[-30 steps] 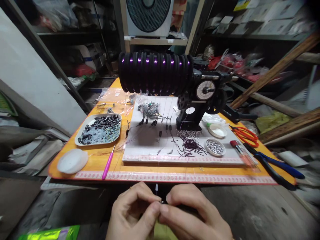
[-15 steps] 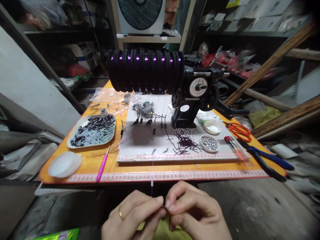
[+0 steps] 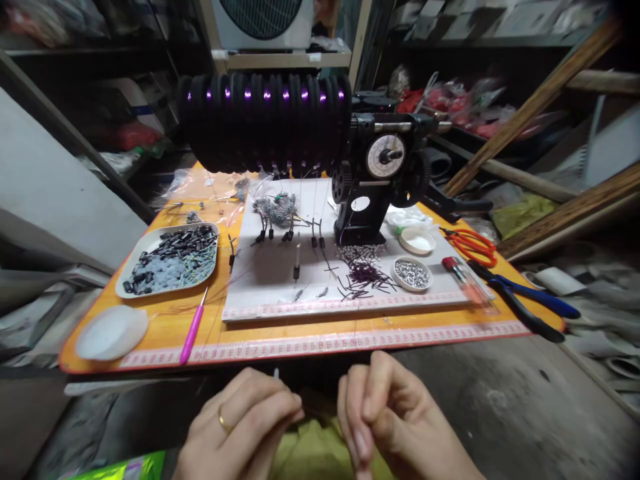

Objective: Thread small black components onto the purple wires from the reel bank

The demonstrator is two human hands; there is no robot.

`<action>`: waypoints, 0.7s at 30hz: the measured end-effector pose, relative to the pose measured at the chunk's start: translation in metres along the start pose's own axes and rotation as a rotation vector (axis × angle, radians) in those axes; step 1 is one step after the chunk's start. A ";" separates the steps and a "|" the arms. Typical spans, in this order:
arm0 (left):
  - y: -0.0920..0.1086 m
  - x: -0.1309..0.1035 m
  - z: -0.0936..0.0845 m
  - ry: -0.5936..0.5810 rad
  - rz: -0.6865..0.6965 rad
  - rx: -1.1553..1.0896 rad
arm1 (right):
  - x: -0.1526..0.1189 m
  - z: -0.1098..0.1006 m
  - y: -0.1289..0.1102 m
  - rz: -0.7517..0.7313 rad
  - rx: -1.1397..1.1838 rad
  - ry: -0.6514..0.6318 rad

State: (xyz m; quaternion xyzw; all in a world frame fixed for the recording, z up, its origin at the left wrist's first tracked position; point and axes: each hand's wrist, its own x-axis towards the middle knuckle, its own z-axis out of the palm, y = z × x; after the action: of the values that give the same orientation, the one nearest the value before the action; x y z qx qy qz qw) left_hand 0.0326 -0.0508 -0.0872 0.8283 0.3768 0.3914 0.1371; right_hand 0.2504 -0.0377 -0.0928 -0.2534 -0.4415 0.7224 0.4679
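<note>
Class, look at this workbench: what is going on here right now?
A person sits at an orange table, both hands below its near edge. The left hand, wearing a ring, pinches a fine line with a small white tube; the right hand is curled beside it, apart. Behind stands a black spool machine with hanging lines.

Orange table top (image 3: 240, 333) is looking like smooth laminate with a slight sheen, and the white board (image 3: 280, 273) on it is showing matt. Black spool rack (image 3: 265, 123) is looking like dull plastic, with glossy purple thread glinting. Little dish (image 3: 411, 274) is holding shiny metal beads. Scissors (image 3: 473, 245) are showing glossy orange plastic handles.
</note>
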 end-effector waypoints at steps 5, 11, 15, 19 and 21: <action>-0.019 0.012 -0.012 -0.014 0.059 0.232 | 0.018 -0.010 -0.022 -0.592 -1.151 -0.039; -0.024 0.026 -0.008 -0.125 0.151 0.379 | 0.025 -0.025 -0.018 -0.770 -1.642 -0.166; -0.022 0.036 -0.006 -0.177 0.223 0.446 | 0.015 -0.039 -0.020 -0.789 -1.772 -0.180; -0.024 0.039 -0.007 -0.242 0.228 0.485 | 0.001 -0.057 -0.029 -0.786 -1.858 -0.164; -0.029 0.035 -0.007 -0.268 0.262 0.487 | -0.005 -0.063 -0.033 -0.744 -1.894 -0.155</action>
State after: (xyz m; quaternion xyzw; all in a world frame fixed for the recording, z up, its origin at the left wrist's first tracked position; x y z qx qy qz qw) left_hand 0.0264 -0.0059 -0.0782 0.9227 0.3278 0.1912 -0.0685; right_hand 0.3168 -0.0117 -0.0947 -0.3190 -0.9113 -0.1003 0.2401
